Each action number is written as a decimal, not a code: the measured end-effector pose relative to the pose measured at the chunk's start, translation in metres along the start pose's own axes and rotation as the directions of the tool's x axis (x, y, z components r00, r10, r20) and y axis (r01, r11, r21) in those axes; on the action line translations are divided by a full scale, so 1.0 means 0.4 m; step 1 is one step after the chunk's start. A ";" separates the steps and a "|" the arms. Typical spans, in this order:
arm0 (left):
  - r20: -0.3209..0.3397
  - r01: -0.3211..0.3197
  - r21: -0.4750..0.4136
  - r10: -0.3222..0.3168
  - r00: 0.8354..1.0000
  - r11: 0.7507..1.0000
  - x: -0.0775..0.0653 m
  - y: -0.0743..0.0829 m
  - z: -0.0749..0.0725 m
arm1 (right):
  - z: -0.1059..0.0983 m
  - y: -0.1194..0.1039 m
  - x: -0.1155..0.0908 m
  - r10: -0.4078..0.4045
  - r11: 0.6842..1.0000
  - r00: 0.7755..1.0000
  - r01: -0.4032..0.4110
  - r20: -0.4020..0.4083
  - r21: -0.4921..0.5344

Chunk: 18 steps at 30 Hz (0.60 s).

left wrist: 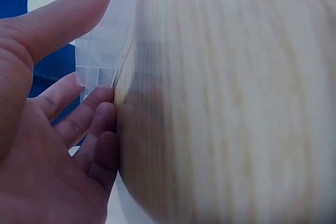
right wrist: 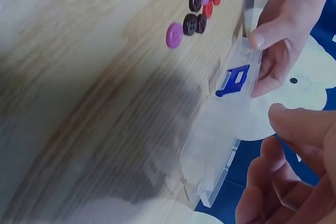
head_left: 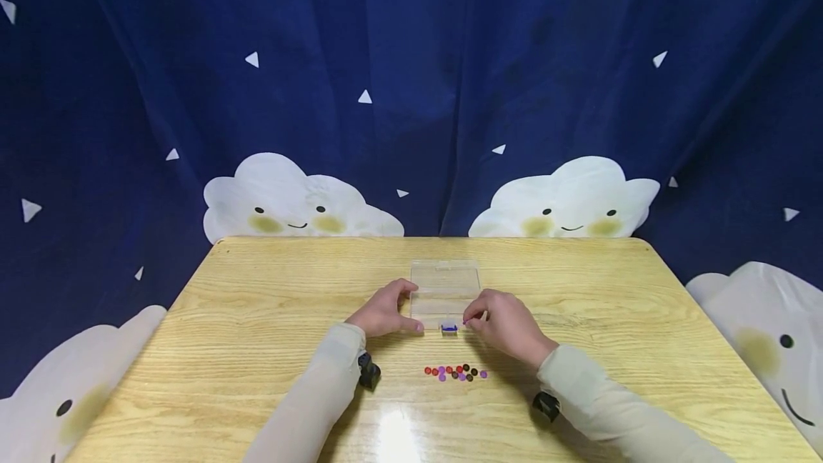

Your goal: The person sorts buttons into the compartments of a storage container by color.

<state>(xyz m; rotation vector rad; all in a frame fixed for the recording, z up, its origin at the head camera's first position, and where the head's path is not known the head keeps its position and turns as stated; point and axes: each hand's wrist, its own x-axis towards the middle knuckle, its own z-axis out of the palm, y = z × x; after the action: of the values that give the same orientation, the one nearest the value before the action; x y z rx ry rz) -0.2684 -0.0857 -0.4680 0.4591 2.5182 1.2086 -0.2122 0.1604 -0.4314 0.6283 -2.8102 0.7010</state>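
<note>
A clear plastic box lies on the table with its lid folded back and a blue latch at its front. My left hand holds the box's left end, thumb near the front and fingers toward the back. In the left wrist view, that hand's thumb and fingers bracket the box end. Over the box's right front corner, my right hand pinches a small purple button between thumb and fingertip. The right wrist view hides that button behind the fingers.
Several loose buttons lie in front of the box: red, dark brown and purple. They rest on the wooden table. A dark blue curtain with clouds hangs behind the table's far edge.
</note>
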 end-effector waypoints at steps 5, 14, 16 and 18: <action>0.001 0.006 0.005 -0.006 1.000 1.000 -0.001 -0.001 0.003 | -0.004 0.012 0.005 0.011 1.000 1.000 -0.011 -0.010 0.012; 0.013 0.002 -0.001 -0.002 1.000 1.000 -0.006 0.002 0.003 | -0.028 0.042 0.033 0.063 0.997 0.998 -0.064 0.030 0.041; 0.016 -0.006 -0.003 0.006 1.000 1.000 -0.006 0.001 0.000 | -0.034 0.048 0.042 0.065 0.997 0.997 -0.066 0.030 0.048; 0.019 -0.006 -0.005 0.007 1.000 1.000 -0.008 -0.001 -0.002 | -0.037 0.053 0.051 0.054 0.997 0.998 -0.055 0.031 0.057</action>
<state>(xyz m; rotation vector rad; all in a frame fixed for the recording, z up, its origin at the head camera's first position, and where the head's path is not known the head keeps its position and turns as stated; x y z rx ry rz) -0.2660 -0.0878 -0.4676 0.4754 2.4993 1.2072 -0.2389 0.1773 -0.4217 0.5779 -2.8529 0.7920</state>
